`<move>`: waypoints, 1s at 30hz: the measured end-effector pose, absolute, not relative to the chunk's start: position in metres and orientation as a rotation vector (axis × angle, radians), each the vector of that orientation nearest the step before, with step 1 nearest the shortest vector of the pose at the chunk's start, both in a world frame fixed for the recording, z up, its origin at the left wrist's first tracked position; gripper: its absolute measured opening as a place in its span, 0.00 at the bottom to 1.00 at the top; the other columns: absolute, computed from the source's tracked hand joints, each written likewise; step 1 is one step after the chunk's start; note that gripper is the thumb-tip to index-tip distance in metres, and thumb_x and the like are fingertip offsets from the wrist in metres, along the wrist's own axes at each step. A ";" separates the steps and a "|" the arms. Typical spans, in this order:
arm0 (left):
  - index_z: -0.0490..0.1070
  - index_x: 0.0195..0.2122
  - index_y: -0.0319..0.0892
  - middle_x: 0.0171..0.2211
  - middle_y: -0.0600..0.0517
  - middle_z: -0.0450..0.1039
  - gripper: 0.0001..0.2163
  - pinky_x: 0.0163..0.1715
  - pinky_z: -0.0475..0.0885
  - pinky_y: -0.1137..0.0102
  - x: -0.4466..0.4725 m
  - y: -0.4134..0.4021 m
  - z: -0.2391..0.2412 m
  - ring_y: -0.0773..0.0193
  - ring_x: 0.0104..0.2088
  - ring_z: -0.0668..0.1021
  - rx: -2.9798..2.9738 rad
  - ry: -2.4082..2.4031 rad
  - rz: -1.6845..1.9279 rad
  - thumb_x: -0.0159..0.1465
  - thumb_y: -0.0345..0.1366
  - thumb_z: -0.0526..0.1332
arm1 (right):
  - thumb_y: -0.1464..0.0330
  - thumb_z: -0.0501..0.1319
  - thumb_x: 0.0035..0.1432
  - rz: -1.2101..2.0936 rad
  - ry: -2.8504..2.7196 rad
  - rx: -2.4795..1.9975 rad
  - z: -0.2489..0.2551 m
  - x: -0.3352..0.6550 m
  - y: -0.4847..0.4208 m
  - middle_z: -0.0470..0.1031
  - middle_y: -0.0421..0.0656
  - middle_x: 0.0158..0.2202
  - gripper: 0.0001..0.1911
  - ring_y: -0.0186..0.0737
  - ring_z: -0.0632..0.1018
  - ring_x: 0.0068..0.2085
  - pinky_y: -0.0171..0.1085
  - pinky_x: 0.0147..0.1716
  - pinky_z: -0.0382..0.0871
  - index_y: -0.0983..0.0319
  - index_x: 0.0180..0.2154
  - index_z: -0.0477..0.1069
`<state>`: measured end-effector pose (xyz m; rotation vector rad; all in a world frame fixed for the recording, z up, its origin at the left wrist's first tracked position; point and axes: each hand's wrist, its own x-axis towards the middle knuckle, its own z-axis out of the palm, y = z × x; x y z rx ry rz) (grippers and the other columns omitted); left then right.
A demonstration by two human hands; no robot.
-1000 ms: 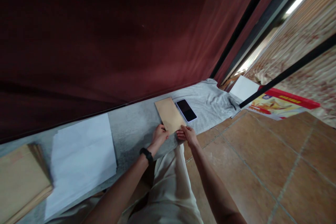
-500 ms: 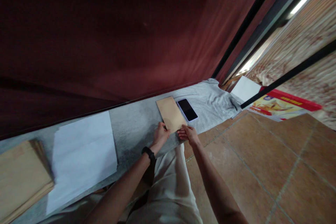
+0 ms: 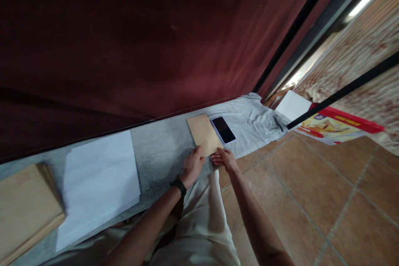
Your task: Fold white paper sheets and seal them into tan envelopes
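A brown envelope (image 3: 204, 134) lies flat on the grey cloth (image 3: 162, 149) that covers a low ledge. My left hand (image 3: 193, 165), with a black band on its wrist, lies on the cloth at the envelope's near left corner, its fingers stretched out. My right hand (image 3: 225, 157) pinches the envelope's near right edge with its fingertips. A black phone (image 3: 223, 129) lies face up just right of the envelope, touching neither hand.
A stack of white paper (image 3: 99, 178) lies on the cloth to the left, with a pile of brown envelopes (image 3: 26, 205) beyond it. A dark red curtain hangs behind. At the right are a white sheet (image 3: 292, 105), a red printed box (image 3: 335, 124) and tiled floor.
My left hand has slid back toward me off the envelope's corner and flattened on the cloth. The right hand and the envelope have barely moved.
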<state>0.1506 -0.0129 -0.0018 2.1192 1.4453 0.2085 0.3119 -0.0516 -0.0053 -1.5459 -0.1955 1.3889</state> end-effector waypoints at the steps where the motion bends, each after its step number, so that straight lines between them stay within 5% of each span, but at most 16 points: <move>1: 0.66 0.56 0.44 0.46 0.47 0.77 0.16 0.41 0.69 0.68 0.151 -0.013 -0.002 0.59 0.44 0.79 2.135 1.444 0.197 0.67 0.30 0.58 | 0.67 0.57 0.68 1.389 -0.197 -1.547 -0.005 0.312 -0.052 0.79 0.47 0.23 0.15 0.33 0.77 0.18 0.29 0.17 0.73 0.66 0.29 0.71; 30: 0.70 0.49 0.42 0.50 0.44 0.75 0.11 0.47 0.71 0.66 0.151 -0.014 0.007 0.57 0.49 0.78 2.272 1.336 0.110 0.68 0.28 0.53 | 0.63 0.57 0.67 1.420 -0.268 -1.570 -0.008 0.316 -0.053 0.80 0.49 0.25 0.15 0.35 0.77 0.20 0.31 0.19 0.73 0.65 0.30 0.72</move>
